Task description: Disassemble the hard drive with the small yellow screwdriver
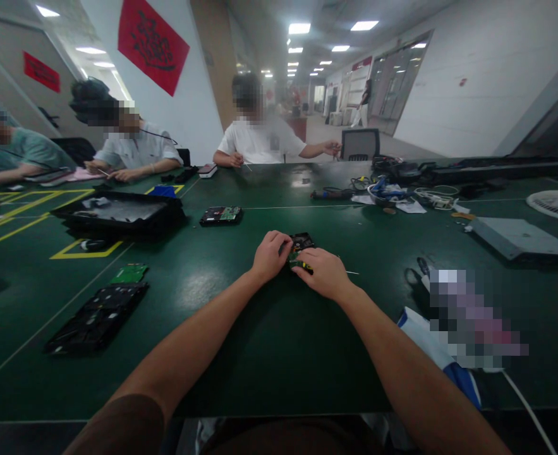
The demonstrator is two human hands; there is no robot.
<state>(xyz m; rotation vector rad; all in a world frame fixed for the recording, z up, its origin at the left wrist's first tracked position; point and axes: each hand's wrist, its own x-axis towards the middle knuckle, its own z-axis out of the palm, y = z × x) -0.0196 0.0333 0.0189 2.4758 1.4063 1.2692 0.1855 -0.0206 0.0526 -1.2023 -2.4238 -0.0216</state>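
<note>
My left hand [270, 254] grips the left side of a small black device with a green circuit board [301, 242], which rests on the green table [241, 328]. My right hand [323, 273] is closed around a screwdriver with a yellow-and-black handle [302, 265]; its thin metal shaft sticks out to the right of the hand. The two hands meet over the device in the middle of the table, and much of the device is hidden by my fingers.
A black tray [117, 215] and another device with a board [220, 215] lie farther back. A flat black panel [96, 319] and a green board [128, 273] lie at left. A grey box [520, 237], cables and scissors [421, 268] are at right. Three people sit along the far and left edges.
</note>
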